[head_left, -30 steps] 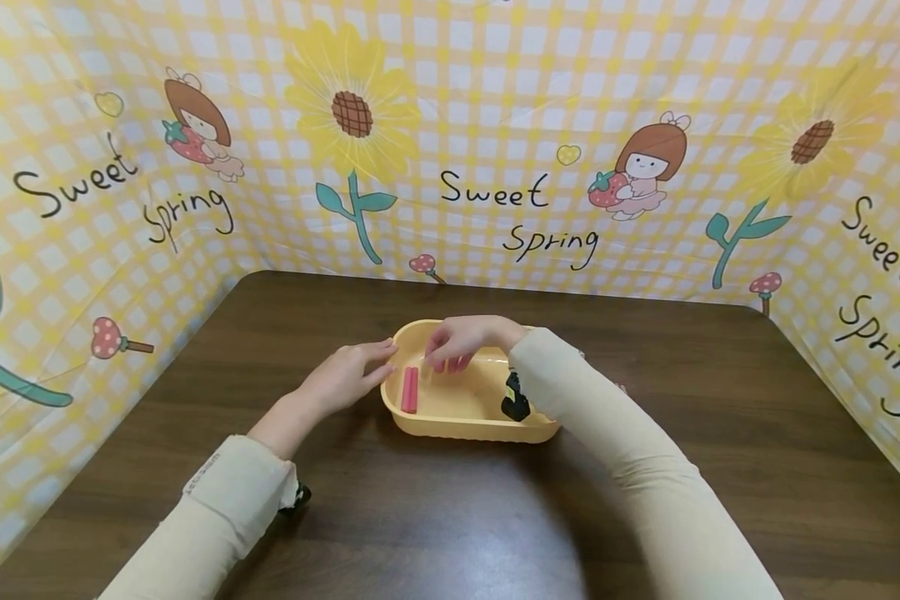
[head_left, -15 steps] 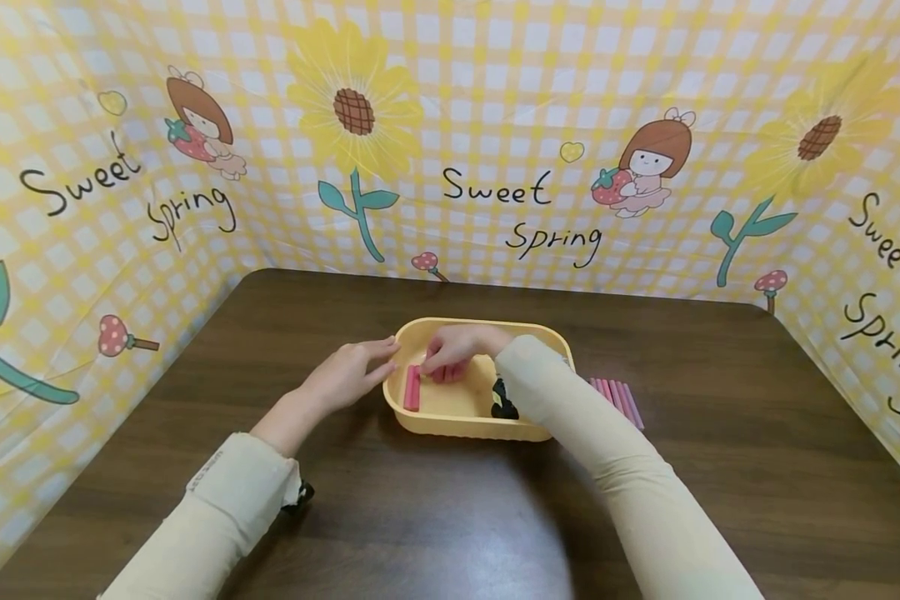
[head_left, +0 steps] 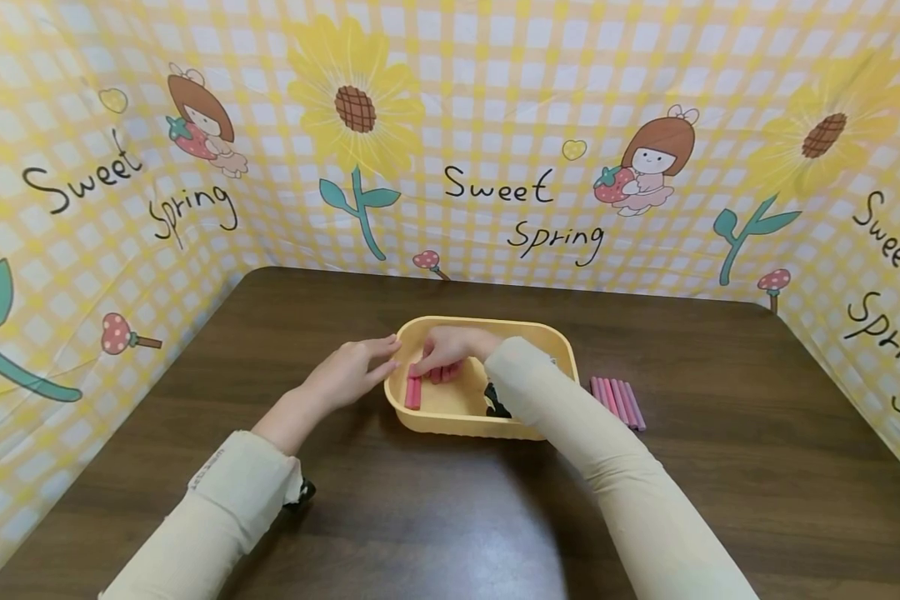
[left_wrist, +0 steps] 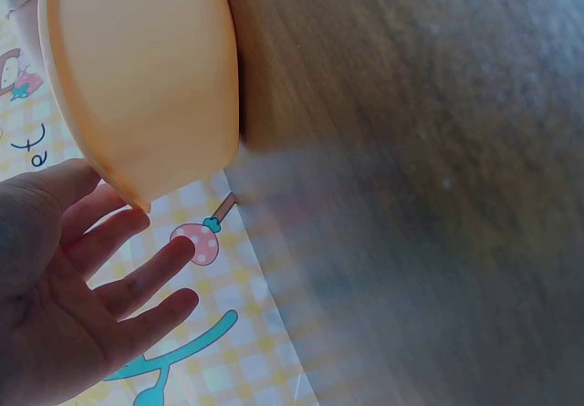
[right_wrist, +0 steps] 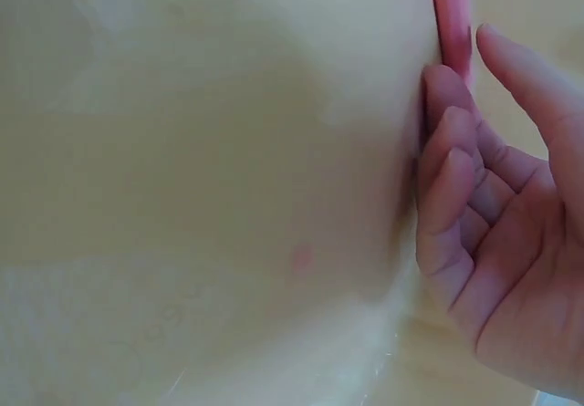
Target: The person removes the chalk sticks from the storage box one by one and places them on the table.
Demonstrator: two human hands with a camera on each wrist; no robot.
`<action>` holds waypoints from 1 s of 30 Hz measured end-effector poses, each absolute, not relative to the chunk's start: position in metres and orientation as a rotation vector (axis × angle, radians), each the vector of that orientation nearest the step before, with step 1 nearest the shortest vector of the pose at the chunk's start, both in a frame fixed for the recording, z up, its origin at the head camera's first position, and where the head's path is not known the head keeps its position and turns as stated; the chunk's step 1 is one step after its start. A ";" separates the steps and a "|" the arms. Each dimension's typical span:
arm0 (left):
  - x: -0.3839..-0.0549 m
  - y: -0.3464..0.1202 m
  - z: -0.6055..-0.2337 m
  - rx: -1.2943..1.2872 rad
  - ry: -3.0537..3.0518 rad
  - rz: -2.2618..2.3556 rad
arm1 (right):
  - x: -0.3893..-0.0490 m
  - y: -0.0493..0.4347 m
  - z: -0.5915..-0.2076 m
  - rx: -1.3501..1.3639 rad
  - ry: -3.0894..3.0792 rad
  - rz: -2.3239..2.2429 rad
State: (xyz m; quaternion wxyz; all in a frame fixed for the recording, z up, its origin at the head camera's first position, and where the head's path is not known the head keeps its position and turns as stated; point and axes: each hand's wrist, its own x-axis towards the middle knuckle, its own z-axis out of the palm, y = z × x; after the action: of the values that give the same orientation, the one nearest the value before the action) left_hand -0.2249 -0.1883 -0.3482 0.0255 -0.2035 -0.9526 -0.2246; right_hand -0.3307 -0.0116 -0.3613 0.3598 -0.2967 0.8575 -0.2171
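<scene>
Two pink sticks lie side by side at the left end of a yellow plastic basin. My right hand reaches into the basin, its fingertips over the far ends of the sticks. In the right wrist view, the bent index finger touches a pink stick, while the thumb stands slightly apart on the other side. My left hand touches the basin's left rim. Its fingers spread loosely in the left wrist view, with the thumb and index finger at the rim of the basin.
Several pink and purple sticks lie in a row on the brown table, right of the basin. A yellow checked cloth encloses the back and sides. A black device is at the right wrist.
My right hand has moved a little left and down, from beside the pink sticks to over their far ends. The left hand stays at the rim. The row of sticks outside has come into view.
</scene>
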 end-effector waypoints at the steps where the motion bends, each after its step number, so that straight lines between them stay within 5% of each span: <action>1: -0.225 -0.188 -0.348 -0.630 -2.941 -0.693 | -0.331 -0.012 -0.361 -0.767 2.221 -0.556; 30: -0.225 -0.189 -0.349 -0.626 -2.946 -0.685 | -0.332 -0.008 -0.360 -0.755 2.156 -0.528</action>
State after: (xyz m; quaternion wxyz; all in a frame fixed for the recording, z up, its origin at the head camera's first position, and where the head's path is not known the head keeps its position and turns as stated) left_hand -0.2251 -0.1887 -0.3485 0.0263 -0.2026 -0.9535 -0.2217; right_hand -0.3317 -0.0082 -0.3597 0.3879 -0.2968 0.8475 -0.2077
